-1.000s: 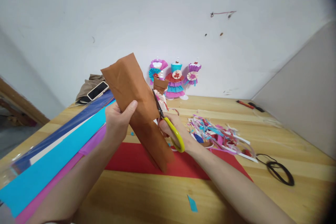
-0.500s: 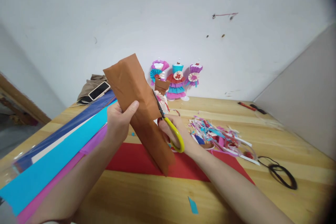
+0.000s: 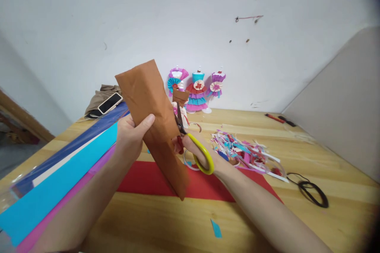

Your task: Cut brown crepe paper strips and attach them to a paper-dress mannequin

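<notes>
A folded sheet of brown paper is pinched in my left hand, thumb on top. Its lower part hangs down over the red paper on the table. My right hand is closed on yellow-handled scissors. Their dark blades are parted at the right edge of the brown paper; part of the lower blade may be hidden behind it.
Blue, cyan and purple sheets lie at the left by a phone on cloth. Small decorated dress forms stand against the wall. Paper scraps, a black cord and a cyan scrap lie on the wooden table.
The scissors have opened wider and shifted slightly right. The lower part of the brown paper has swung a little left. The whole view has shifted slightly.
</notes>
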`<state>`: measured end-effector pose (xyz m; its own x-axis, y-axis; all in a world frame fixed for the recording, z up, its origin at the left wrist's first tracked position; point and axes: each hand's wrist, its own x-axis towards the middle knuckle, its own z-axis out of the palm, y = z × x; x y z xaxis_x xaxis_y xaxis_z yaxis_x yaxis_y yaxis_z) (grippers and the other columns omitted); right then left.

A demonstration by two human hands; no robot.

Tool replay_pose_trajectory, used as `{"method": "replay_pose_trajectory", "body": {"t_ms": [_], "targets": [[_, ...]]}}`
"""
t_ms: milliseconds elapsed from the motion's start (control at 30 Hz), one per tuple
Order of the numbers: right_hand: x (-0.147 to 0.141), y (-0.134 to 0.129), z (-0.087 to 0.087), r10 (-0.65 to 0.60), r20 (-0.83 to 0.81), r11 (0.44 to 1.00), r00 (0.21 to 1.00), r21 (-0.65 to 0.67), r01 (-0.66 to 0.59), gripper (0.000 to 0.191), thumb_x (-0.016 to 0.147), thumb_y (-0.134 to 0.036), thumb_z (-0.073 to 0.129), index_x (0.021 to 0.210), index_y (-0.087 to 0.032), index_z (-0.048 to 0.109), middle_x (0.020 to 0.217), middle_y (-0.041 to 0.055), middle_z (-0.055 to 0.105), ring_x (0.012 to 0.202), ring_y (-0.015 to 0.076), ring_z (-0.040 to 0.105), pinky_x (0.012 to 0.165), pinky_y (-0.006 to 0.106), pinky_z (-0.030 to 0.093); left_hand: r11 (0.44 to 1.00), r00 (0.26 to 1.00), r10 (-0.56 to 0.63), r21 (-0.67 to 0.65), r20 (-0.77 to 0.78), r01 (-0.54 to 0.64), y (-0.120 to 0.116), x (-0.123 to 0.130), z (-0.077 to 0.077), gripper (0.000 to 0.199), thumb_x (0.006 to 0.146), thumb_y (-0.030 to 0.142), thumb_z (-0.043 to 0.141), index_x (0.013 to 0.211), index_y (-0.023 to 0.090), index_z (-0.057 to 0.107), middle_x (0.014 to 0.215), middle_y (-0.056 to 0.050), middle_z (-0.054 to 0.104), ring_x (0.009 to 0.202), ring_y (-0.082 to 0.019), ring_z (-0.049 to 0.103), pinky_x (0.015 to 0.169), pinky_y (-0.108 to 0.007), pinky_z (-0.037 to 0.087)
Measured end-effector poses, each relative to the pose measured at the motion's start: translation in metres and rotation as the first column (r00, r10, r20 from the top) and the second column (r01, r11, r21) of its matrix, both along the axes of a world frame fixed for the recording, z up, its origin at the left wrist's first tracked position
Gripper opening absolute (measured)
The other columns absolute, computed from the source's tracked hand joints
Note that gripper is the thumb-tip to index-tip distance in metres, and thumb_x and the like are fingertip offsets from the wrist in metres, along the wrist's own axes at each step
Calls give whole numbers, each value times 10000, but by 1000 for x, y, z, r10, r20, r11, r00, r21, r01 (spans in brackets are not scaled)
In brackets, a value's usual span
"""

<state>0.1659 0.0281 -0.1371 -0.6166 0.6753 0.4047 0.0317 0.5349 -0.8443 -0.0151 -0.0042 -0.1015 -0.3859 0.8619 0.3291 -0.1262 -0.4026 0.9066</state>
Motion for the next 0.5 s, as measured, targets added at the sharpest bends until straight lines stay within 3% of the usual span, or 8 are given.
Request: {"method": "replay_pose_trajectory", "body": {"t_ms": [167, 500], "targets": [[4, 1, 1, -19, -3, 1000, 1000, 5, 19, 581, 893, -725, 315, 729, -198, 493, 686, 25, 550, 655, 166, 542, 641, 311, 425, 999, 1000, -19, -40, 25, 20, -3, 3, 6, 255, 593, 320, 825, 734, 135, 723, 802, -76, 762, 708, -229, 700, 641, -323, 569], [8, 5, -2, -66, 4, 997, 998, -37, 66, 564, 890, -709, 340, 711, -198, 496, 692, 27, 537, 651, 161, 526, 627, 302, 441, 999, 999, -32, 5, 7, 32, 4, -1, 0, 246, 611, 300, 819, 771, 131, 739, 835, -81, 764, 741, -227, 707, 668, -318, 580]]}}
